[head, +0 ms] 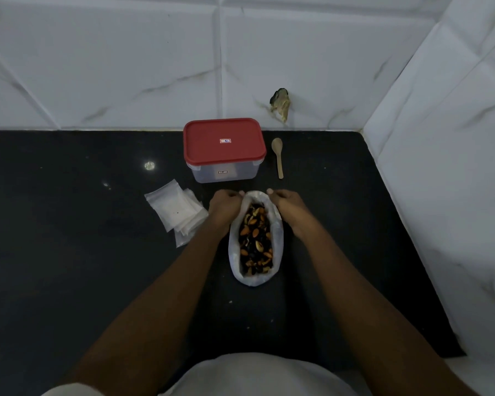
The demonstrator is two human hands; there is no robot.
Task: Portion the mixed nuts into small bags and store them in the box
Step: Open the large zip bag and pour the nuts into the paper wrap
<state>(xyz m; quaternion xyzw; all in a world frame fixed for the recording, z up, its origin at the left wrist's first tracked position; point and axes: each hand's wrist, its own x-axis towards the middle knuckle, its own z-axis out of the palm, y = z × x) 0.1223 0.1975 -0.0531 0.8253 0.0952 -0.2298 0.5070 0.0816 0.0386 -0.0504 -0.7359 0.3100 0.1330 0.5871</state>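
Black counter (69, 252), both hands pinching nut bag (277, 241) rim

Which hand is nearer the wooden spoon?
Right. The right hand grips the nut bag's rim just below the wooden spoon; the left hand holds the opposite rim, farther away.

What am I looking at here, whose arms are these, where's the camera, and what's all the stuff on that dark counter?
There is one picture, from a camera worn on a person's head, looking down at their own bare arms. The left hand and right hand pinch open the rim of a white plastic bag of mixed nuts lying on the black stone counter. Behind it stands a clear plastic box with a red lid, closed. A small wooden spoon lies to its right, and a pile of small clear empty bags sits at the left.
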